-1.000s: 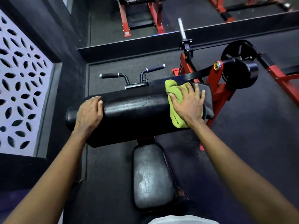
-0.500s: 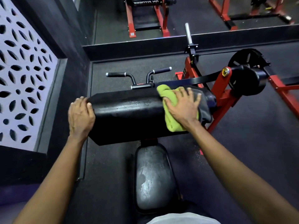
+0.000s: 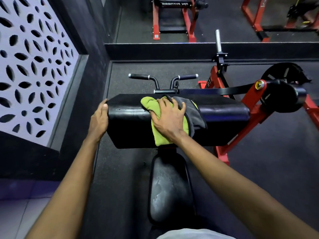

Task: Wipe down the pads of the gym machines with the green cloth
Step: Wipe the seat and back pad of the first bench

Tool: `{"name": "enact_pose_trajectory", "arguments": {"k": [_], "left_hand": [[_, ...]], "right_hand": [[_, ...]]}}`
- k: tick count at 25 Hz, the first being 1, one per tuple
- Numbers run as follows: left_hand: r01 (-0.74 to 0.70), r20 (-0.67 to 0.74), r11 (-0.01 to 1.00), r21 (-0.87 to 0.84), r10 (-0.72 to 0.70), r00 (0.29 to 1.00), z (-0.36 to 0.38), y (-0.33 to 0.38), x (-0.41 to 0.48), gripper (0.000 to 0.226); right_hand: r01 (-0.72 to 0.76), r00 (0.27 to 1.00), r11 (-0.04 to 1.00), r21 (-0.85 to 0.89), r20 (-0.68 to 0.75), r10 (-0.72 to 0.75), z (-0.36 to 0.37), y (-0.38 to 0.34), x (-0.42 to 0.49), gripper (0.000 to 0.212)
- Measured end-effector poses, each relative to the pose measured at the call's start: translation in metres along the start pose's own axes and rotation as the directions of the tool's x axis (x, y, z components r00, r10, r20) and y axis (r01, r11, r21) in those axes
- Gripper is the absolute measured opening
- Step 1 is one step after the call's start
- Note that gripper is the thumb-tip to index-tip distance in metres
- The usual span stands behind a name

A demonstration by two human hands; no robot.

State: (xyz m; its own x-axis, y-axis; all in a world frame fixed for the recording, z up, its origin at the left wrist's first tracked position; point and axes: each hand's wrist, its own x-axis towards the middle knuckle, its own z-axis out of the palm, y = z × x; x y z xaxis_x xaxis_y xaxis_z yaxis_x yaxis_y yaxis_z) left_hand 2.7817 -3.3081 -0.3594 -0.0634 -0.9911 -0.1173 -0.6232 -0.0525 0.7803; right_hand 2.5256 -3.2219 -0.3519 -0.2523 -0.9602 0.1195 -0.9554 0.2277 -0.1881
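Observation:
A wide black arm pad [image 3: 224, 116] of a red-framed curl machine lies across the middle of the view. The green cloth [image 3: 159, 135], with a grey side folded out to its right, is draped over the pad's middle. My right hand [image 3: 168, 116] presses flat on the cloth with fingers spread. My left hand [image 3: 99, 119] rests against the pad's left end, fingers straight along its edge. Below the pad sits the narrow black seat pad [image 3: 170, 188], with dull smears on its surface.
Two black handles [image 3: 163, 80] stick up behind the pad. The red frame [image 3: 250, 100], a black weight disc [image 3: 283, 94] and a chrome peg [image 3: 217, 40] stand to the right. A patterned white wall panel [image 3: 32, 69] closes the left. More red machines [image 3: 172, 18] stand beyond a low step.
My right hand has slid the cloth leftward from the pad's right part to its middle. My left hand has moved off the pad's top to its left end.

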Motion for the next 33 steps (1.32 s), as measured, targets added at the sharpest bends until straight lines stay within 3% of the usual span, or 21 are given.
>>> {"name": "enact_pose_trajectory", "arguments": {"k": [2, 4, 7, 10, 12, 14, 16, 18, 20, 22, 26, 30, 33], "left_hand": [[-0.004, 0.032, 1.0, -0.03, 0.005, 0.999, -0.001, -0.004, 0.002, 0.046], [0.003, 0.069, 0.995, -0.096, 0.003, 0.998, -0.001, -0.012, 0.006, 0.047], [0.065, 0.126, 0.932, -0.356, -0.021, 0.992, 0.002, -0.009, 0.007, 0.046], [0.222, 0.204, 0.746, -0.628, -0.118, 0.972, 0.0, -0.006, 0.005, 0.035], [0.242, 0.233, 0.65, -0.72, -0.101, 0.967, -0.003, -0.004, 0.003, 0.041], [0.226, 0.211, 0.635, -0.739, -0.101, 0.972, 0.0, -0.003, -0.004, 0.043], [0.185, 0.175, 0.688, -0.702, -0.085, 0.981, 0.007, -0.015, -0.014, 0.044], [0.139, 0.148, 0.779, -0.611, -0.06, 0.987, 0.016, -0.032, -0.027, 0.062], [0.12, 0.146, 0.81, -0.574, -0.043, 0.988, 0.023, -0.049, -0.031, 0.077], [0.166, 0.165, 0.776, -0.609, -0.08, 0.983, 0.025, -0.051, -0.032, 0.068], [0.227, 0.211, 0.612, -0.758, -0.101, 0.972, 0.023, -0.039, -0.039, 0.053], [0.259, 0.191, 0.529, -0.808, -0.181, 0.965, 0.021, -0.031, -0.039, 0.049], [0.275, 0.198, 0.493, -0.826, -0.204, 0.959, 0.019, -0.03, -0.037, 0.057]], "right_hand": [[-0.012, 1.0, 1.0, -0.012, 0.007, 0.012, -0.003, 0.024, -0.001, 0.072], [-0.122, 0.993, 0.993, 0.001, -0.006, 0.122, -0.007, 0.045, -0.006, 0.075], [-0.196, 0.979, 0.98, -0.02, -0.054, 0.194, -0.002, 0.027, -0.005, 0.065], [-0.076, 0.997, 0.997, -0.01, -0.03, 0.076, 0.007, -0.036, 0.005, 0.059], [0.031, 0.999, 0.999, -0.02, -0.008, -0.031, 0.013, -0.074, 0.008, 0.056], [0.099, 0.995, 0.995, -0.02, 0.0, -0.099, 0.012, -0.086, 0.013, 0.055], [0.182, 0.983, 0.983, -0.02, -0.01, -0.183, 0.013, -0.072, 0.012, 0.059], [0.285, 0.958, 0.957, -0.06, -0.024, -0.287, 0.016, -0.048, 0.005, 0.067], [0.326, 0.944, 0.94, -0.096, -0.026, -0.33, 0.019, -0.044, 0.001, 0.07], [0.314, 0.948, 0.945, -0.088, -0.03, -0.318, 0.022, -0.069, 0.007, 0.067], [0.347, 0.937, 0.938, -0.022, 0.042, -0.346, 0.017, -0.121, 0.026, 0.062], [0.482, 0.874, 0.875, -0.042, 0.087, -0.477, 0.017, -0.09, 0.021, 0.069], [0.486, 0.874, 0.869, -0.09, 0.064, -0.482, 0.022, -0.083, 0.012, 0.074]]}}
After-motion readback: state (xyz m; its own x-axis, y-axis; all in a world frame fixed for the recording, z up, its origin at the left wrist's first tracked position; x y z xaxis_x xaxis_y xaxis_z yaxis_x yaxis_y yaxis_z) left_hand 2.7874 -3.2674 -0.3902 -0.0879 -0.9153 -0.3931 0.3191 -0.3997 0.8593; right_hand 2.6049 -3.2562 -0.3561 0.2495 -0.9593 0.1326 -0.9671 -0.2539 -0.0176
